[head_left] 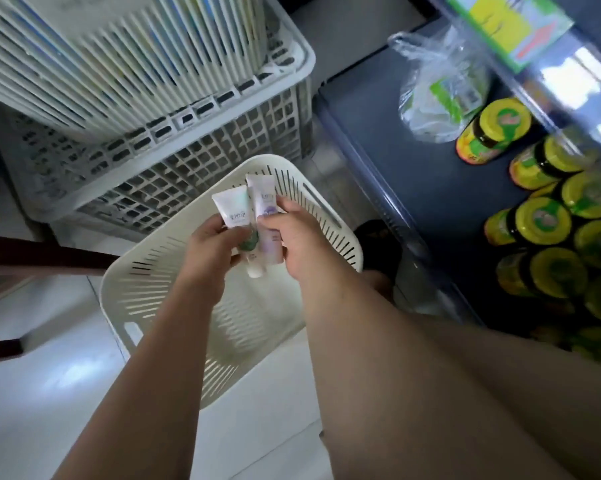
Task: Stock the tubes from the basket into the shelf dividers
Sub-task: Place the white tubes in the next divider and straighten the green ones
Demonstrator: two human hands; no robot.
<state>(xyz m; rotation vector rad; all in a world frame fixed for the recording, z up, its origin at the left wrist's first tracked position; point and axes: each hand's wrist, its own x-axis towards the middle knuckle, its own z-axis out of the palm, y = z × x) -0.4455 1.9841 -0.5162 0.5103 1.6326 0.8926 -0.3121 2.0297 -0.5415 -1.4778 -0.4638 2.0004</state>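
Now left hand (210,249) grips a green-printed tube (231,211), right hand (292,237) a lilac tube (264,199).

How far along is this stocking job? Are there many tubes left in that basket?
Probably near the end. No loose tubes show in the white basket, though the arms hide part of it. In hand: the left hand holds a green-marked tube and the right hand a purple tube, both above the basket. Left to do: put these two on the shelf, where only jars and a bag show.
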